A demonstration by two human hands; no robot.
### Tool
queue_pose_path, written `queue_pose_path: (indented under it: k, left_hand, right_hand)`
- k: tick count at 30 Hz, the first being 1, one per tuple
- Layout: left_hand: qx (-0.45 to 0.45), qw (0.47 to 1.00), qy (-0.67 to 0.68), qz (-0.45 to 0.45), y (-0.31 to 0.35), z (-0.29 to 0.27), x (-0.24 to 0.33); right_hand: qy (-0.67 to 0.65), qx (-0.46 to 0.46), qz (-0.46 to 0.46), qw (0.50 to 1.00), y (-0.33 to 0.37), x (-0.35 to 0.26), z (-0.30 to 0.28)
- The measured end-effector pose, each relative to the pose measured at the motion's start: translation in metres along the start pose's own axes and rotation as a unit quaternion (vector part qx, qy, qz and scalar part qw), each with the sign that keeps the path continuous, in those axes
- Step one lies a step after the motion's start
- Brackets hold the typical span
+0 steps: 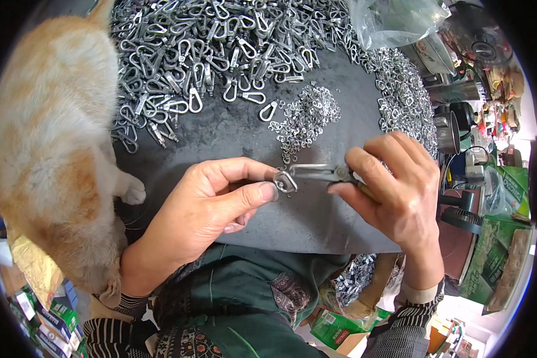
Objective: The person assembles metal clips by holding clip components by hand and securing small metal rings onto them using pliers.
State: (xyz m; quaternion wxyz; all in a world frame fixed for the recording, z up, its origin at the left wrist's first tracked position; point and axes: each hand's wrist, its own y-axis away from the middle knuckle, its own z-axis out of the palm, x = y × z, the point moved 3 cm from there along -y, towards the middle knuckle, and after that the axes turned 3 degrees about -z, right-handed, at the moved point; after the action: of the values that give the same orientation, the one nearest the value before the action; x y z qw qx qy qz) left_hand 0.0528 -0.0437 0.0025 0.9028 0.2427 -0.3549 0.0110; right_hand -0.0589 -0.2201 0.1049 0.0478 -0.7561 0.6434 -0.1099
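Between the thumb and fingers of my left hand (206, 203) is a small metal ring link (287, 182), held over the dark table (334, 218). My right hand (398, 188) is closed around a pair of pliers (319, 172). The plier jaws point left, and their tips reach the link, though whether they grip it I cannot tell. Just beyond lies a small heap of tiny metal rings (311, 112). A loose carabiner-type snap hook (268, 111) rests beside that heap.
A large pile of snap hooks (221, 45) covers the far table. More metal links (404, 95) line the right edge under a clear plastic bag (397, 24). An orange-and-white cat (53, 125) is at the left, against my left forearm. Below the table sits a container of metal parts (357, 277).
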Motion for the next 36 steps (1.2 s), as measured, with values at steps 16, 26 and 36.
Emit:
queue_pose_path:
  k: [16,26,36]
  left_hand:
    - [-0.022,0.991,-0.129,-0.009,0.0,0.004,0.006]
    - [0.251,0.585,-0.666,0.388,-0.056,0.003,0.045]
    - [0.209,0.495,-0.749,0.387,-0.061,-0.002,0.041]
  right_hand:
    - [-0.055,0.001,-0.035,0.998,0.013,-0.012,0.003]
    - [-0.176,-0.105,0.086,0.975,0.08,-0.079,0.02]
    - [0.018,0.028,0.339,0.94,0.113,0.037,0.064]
